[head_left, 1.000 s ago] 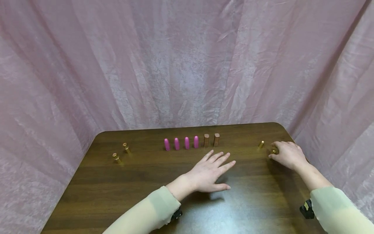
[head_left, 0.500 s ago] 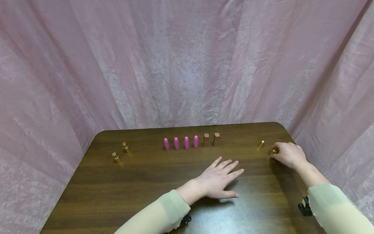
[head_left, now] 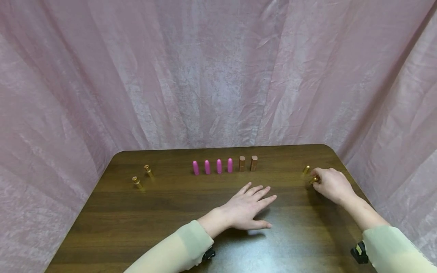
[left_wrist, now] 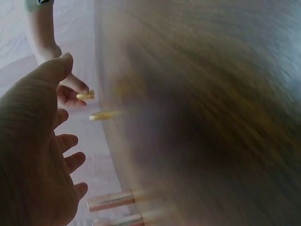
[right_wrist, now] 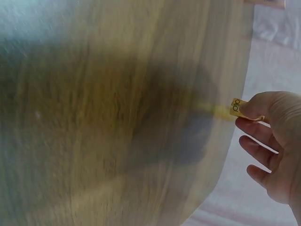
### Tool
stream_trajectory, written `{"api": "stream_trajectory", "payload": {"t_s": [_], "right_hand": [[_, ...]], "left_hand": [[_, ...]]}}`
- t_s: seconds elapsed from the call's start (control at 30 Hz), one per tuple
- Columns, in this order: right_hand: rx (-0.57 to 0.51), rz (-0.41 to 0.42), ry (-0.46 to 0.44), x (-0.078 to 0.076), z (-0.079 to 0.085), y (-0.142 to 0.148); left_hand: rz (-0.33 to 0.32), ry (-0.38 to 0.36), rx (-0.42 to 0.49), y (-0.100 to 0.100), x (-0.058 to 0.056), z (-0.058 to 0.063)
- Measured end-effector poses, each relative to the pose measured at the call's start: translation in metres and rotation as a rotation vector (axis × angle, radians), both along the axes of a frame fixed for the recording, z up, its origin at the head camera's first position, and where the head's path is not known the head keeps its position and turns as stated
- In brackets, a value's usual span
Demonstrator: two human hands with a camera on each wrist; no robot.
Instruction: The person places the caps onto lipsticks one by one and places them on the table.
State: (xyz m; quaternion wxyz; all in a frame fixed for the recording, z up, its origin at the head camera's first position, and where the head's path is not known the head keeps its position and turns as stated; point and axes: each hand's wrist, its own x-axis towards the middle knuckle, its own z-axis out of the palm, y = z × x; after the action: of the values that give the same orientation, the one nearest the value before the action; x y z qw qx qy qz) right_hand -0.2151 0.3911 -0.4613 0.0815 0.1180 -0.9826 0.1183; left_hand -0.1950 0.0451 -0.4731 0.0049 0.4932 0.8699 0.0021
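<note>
My right hand point(head_left: 332, 185) pinches a gold lipstick tube point(head_left: 313, 179) between thumb and index finger near the right end of the table. In the right wrist view a dark logo shows on the held lipstick tube point(right_wrist: 235, 107); its other end is hidden by the fingers. Just left of and behind it stands a second gold tube point(head_left: 306, 169). Spread and palm down, my left hand point(head_left: 240, 212) hovers over the middle of the table, holding nothing. Beyond its fingertips, two rose-gold tubes point(head_left: 242, 163) stand upright.
A row of several pink bullet-shaped tubes point(head_left: 207, 167) stands left of the rose-gold ones. Two gold tubes with flared tops point(head_left: 137, 182) stand at the table's left. Pink velvet curtains point(head_left: 218, 76) hang round the dark wooden table point(head_left: 164, 227).
My right hand has taken the gold tube into a pinch and shifted slightly left with it, towards the other gold tube. The left hand moved right and nearer, then back left.
</note>
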Motion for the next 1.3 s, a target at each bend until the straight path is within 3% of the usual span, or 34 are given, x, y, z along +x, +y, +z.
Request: {"api": "stream_trajectory", "payload": {"t_s": [0.3,0.67,0.93,1.13,1.3], "right_hand": [[-0.002,0.136,0.080,0.014,0.000,-0.045],[-0.014,0.276,0.171,0.026,-0.010,-0.103],[0.004,0.376,0.246,0.024,-0.012,-0.146],[-0.085,0.384,0.190,0.021,-0.013,-0.173],[-0.162,0.343,0.135,0.020,-0.016,-0.184]], "left_hand": [[0.038,-0.008,0.043,-0.038,-0.009,0.002],[0.133,0.026,0.102,-0.116,-0.019,0.007],[0.281,0.050,0.184,-0.193,-0.019,0.005],[0.418,0.084,0.286,-0.244,-0.020,0.010],[0.536,0.098,0.395,-0.284,-0.021,0.021]]}}
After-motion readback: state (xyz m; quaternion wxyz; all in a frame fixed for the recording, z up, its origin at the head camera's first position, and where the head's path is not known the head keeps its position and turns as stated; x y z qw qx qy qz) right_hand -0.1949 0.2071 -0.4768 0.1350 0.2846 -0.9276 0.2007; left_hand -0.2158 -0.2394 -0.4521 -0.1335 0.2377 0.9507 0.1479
